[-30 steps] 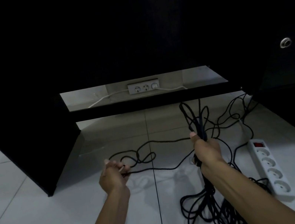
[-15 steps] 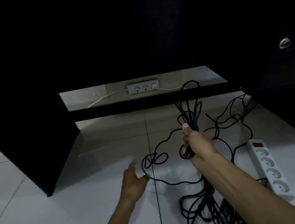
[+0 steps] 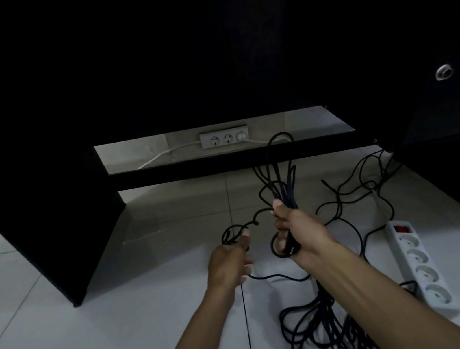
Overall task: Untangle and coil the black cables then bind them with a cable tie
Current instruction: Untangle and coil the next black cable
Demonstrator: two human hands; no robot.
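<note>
Right now my right hand (image 3: pixel 299 231) is clenched around a bundle of black cables (image 3: pixel 280 184), thumb up along the strands; loops stick up past the fist toward 12 o'clock and the rest hangs down into a messy pile on the floor (image 3: pixel 67 338) at about 5 o'clock from the fist. My left hand (image 3: pixel 230 258) sits just beside it at 9 o'clock, fingers curled on a loose cable strand (image 3: pixel 233 231) that loops up toward the right fist; I take it as pinched, though the contact is small and dim. More black cable trails over the tiles toward 2 o'clock, under the dark desk (image 3: pixel 45 205). White power strip (image 3: pixel 418 260) with a red switch lies on the floor at 3 o'clock, touching the cable pile. Wall sockets (image 3: pixel 224 138) with a white lead show through the gap under the desk at 12 o'clock.
</note>
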